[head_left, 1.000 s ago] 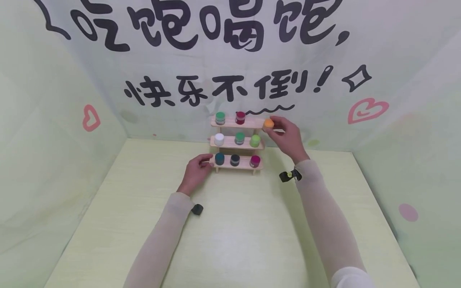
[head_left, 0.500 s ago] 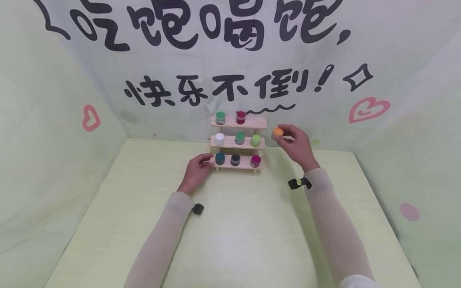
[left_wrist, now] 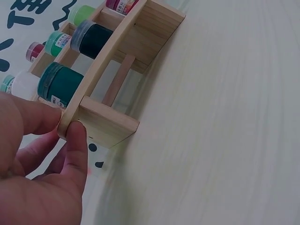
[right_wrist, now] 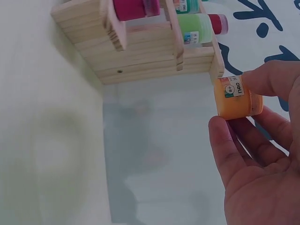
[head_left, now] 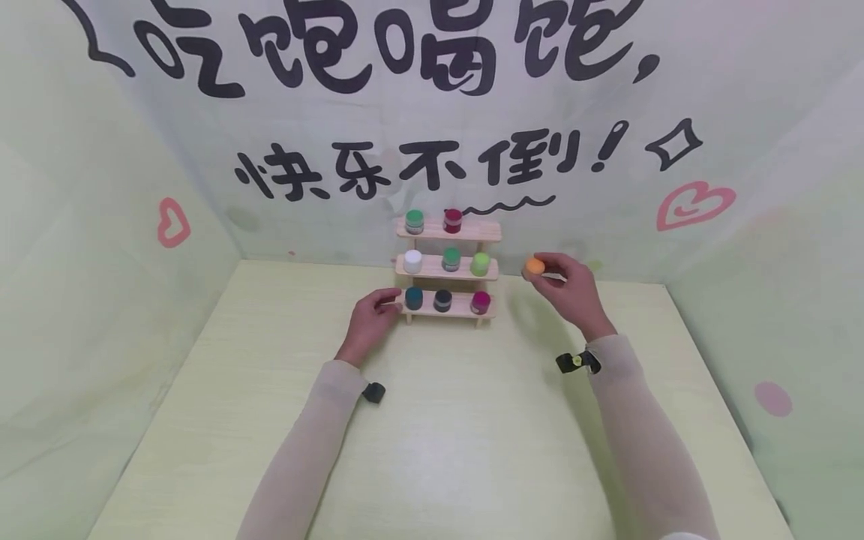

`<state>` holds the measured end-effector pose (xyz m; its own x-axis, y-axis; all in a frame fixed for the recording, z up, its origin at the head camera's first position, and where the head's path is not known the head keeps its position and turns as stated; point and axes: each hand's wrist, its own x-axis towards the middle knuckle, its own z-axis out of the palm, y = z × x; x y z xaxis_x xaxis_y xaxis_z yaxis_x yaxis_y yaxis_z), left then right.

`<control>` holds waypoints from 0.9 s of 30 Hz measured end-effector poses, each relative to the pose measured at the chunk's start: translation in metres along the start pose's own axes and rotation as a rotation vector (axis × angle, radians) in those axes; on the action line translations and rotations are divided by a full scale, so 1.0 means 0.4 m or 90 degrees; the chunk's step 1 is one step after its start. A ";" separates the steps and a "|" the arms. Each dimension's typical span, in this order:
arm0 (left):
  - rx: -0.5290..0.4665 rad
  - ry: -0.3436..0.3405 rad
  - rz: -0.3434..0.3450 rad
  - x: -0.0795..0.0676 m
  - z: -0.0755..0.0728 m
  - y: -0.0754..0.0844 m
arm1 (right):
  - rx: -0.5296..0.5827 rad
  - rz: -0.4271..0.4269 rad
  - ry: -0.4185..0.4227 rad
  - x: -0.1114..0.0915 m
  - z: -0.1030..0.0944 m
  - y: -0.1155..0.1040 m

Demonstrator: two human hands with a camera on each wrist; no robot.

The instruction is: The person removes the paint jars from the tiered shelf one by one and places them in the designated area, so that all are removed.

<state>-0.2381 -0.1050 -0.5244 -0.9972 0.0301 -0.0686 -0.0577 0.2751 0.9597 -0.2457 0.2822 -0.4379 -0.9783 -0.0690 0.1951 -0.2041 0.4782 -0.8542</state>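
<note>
A three-tier wooden rack [head_left: 464, 305] stands against the back wall with small paint jars on its steps. My left hand [head_left: 367, 322] pinches the left end of the lowest step between thumb and fingers, beside a teal paint jar [left_wrist: 61, 84]. To the right of the rack, my right hand [head_left: 572, 292] holds an orange paint jar [right_wrist: 236, 97] in the air, apart from the rack. The top step carries a green jar [head_left: 415, 222] and a dark red jar [head_left: 452, 221] at its left and middle.
On the middle step are a white jar [head_left: 412, 262], a green jar [head_left: 451, 259] and a light green jar [head_left: 480, 264]. The bottom step also bears a black jar [head_left: 442, 301] and a magenta jar [head_left: 481, 303]. A printed cloth wall [head_left: 324, 232] rises behind the pale table [head_left: 445, 435].
My right hand has carried the orange paint jar from the right end of the top step out to the right and lower. My left hand has stayed on the rack.
</note>
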 end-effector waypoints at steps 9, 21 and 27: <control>0.013 0.009 -0.008 -0.006 0.004 0.011 | -0.020 0.036 -0.031 -0.069 -0.009 -0.022; 0.001 -0.002 -0.005 0.000 0.002 0.012 | -0.019 0.038 -0.062 -0.094 0.009 0.117; 0.004 -0.008 -0.014 -0.002 0.001 0.015 | -0.030 0.050 -0.100 -0.110 0.021 0.144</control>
<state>-0.2378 -0.1030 -0.5189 -0.9950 0.0353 -0.0931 -0.0794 0.2824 0.9560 -0.2146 0.3057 -0.4998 -0.9854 -0.1639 0.0471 -0.1280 0.5283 -0.8394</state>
